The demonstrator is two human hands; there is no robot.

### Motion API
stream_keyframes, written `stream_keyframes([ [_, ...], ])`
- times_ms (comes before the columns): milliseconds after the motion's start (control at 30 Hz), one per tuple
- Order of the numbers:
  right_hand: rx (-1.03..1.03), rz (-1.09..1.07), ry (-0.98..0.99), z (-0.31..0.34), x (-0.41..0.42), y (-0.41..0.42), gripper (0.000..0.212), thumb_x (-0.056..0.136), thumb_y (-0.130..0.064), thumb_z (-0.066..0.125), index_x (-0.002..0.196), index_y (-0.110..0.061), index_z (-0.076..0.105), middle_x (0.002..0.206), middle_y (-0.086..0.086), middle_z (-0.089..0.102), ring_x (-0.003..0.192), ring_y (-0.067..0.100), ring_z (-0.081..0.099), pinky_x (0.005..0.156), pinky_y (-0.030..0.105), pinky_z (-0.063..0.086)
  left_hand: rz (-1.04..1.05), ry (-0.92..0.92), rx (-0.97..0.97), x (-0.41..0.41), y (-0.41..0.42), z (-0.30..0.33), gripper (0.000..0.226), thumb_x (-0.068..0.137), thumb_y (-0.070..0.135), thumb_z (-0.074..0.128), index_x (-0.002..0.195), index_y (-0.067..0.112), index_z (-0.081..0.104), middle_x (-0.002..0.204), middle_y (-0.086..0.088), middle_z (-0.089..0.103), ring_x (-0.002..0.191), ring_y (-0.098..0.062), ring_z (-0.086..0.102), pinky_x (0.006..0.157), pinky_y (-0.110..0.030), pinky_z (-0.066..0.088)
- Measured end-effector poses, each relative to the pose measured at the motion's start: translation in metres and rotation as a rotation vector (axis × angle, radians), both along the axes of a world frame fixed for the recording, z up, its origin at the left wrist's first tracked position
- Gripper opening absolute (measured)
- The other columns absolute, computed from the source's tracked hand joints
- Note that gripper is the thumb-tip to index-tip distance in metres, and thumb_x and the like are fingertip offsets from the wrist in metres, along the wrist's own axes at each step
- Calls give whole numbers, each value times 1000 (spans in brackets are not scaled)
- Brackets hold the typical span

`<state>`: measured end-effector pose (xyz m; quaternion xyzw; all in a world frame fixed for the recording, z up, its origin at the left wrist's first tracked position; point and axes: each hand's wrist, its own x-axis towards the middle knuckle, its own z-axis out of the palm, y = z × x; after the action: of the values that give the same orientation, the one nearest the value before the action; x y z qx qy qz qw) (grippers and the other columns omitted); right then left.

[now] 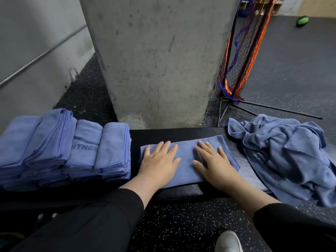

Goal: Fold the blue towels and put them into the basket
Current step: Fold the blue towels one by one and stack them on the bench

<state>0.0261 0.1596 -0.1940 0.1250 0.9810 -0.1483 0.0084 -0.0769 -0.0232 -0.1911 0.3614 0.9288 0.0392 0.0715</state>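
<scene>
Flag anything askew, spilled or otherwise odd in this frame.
Nothing damaged or spilled. The unfolded towels on the right hang off the bench edge. One folded stack leans against its neighbour. No basket is in view. Both the left hand and right hand press flat on the half-folded towel.

Background: gym corner, concrete and rubber flooring.
Concrete pillar [160, 57] stands dead centre behind a black bench [174, 135]. Grey wall [36, 42] on the left with a metal rail [41, 55] running diagonally. Orange/blue net on a black stand [241, 57] just right of the pillar, legs splayed on the speckled floor [181, 224]. Green ball [302, 20] far back right. White shoe [229, 241] at bottom edge.
</scene>
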Motion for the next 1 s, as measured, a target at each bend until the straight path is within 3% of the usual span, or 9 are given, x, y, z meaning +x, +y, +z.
stream_keyframes([
  [100, 40, -42, 252, 10, 14, -12, 35, 97, -40, 52, 123, -20, 64, 117, 0, 64, 109, 30, 62, 89, 46, 51, 21, 52, 3, -5, 2, 3, 53, 106, 46, 27, 156, 27, 24, 158, 2, 30, 145, -19, 27, 120, -54, 14],
  [233, 89, -155, -31, 20, 37, -24, 26, 97, -45, 47, 111, -26, 60, 105, 0, 68, 99, 29, 64, 77, 39, 50, 31, 105, -8, -10, 4, 3, 48, 106, 41, 30, 152, 27, 32, 146, 2, 43, 131, -22, 42, 113, -49, 25],
  [400, 74, -194, 52, 16, 28, -20, 25, 94, -43, 54, 97, -21, 65, 92, 2, 55, 90, 28, 60, 77, 39, 50, 51, 135, -9, -8, -3, 7, 47, 105, 31, 34, 152, 27, 33, 131, 0, 49, 116, -23, 48, 98, -44, 32],
  [533, 81, -168, 59, 11, 3, -10, 23, 92, -39, 55, 92, -16, 58, 100, 4, 49, 91, 31, 56, 78, 41, 51, 83, 205, -88, 0, -10, 14, 29, 104, 38, 38, 124, 24, 53, 110, 0, 53, 101, -23, 52, 89, -41, 34],
  [633, 36, -124, 65, 9, -19, 1, 19, 92, -23, 51, 106, -13, 58, 114, 7, 48, 98, 34, 57, 76, 40, 50, 35, 261, -156, 7, -14, 20, 34, 103, 45, 39, 114, 22, 61, 108, -2, 60, 100, -26, 59, 87, -41, 36],
  [767, -53, -65, 51, 8, -39, 15, 41, 91, -13, 51, 130, -14, 60, 131, 8, 50, 113, 36, 57, 99, 46, 46, -32, 245, -97, 8, -14, 23, 28, 103, 41, 44, 109, 21, 63, 109, -3, 61, 100, -28, 59, 85, -38, 37],
  [867, 31, -62, 188, 4, -41, 16, 31, 92, -15, 55, 123, -16, 63, 133, 6, 52, 115, 34, 56, 102, 51, 42, -153, 276, 5, 2, -13, 15, 20, 91, 39, 64, 99, 21, 63, 102, -4, 56, 91, -28, 59, 74, -40, 43],
  [933, 84, -27, 254, 3, -37, 11, 30, 96, -27, 56, 123, -17, 60, 139, 3, 49, 122, 29, 54, 103, 50, 41, -213, 267, 77, 0, -14, 5, 30, 88, 41, 68, 111, 22, 66, 119, -7, 60, 108, -28, 62, 88, -44, 49],
  [1000, 40, 14, 90, -3, -34, 7, 53, 101, -43, 48, 147, -19, 43, 159, -1, 31, 145, 21, 33, 117, 52, 26, -244, 160, 74, 4, -17, -2, 48, 100, 43, 51, 143, 22, 50, 155, -10, 40, 144, -25, 38, 116, -47, 32],
])
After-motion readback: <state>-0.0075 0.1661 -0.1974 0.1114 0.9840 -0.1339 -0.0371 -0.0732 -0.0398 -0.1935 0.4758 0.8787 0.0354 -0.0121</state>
